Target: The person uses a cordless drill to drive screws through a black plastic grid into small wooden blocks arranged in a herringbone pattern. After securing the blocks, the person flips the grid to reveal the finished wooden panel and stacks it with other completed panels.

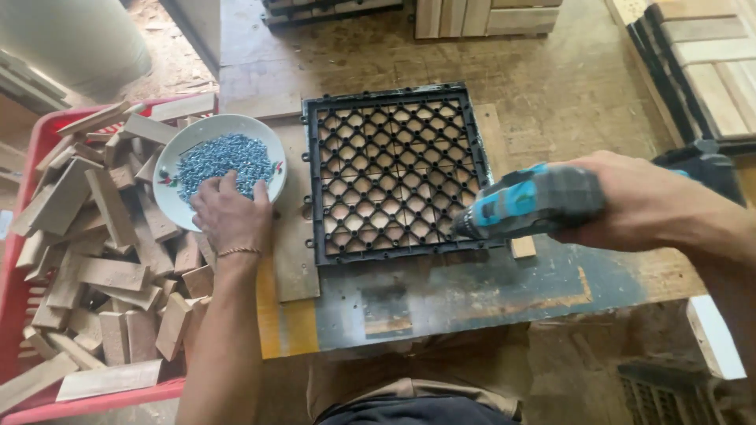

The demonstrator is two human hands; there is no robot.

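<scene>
One black plastic grid tile [391,169] lies at the centre of the frame. One white bowl [183,149] at upper left holds a heap of screws [220,161], too many to count. One red crate [27,169] at left carries dozens of wood offcuts [110,271]. One blue drill [528,201] shows at right. Two hands are in view.

Blue cordless drill [524,203] tip-down on black plastic grid tile [391,169]; white bowl [177,153] of screws [220,160].
</scene>
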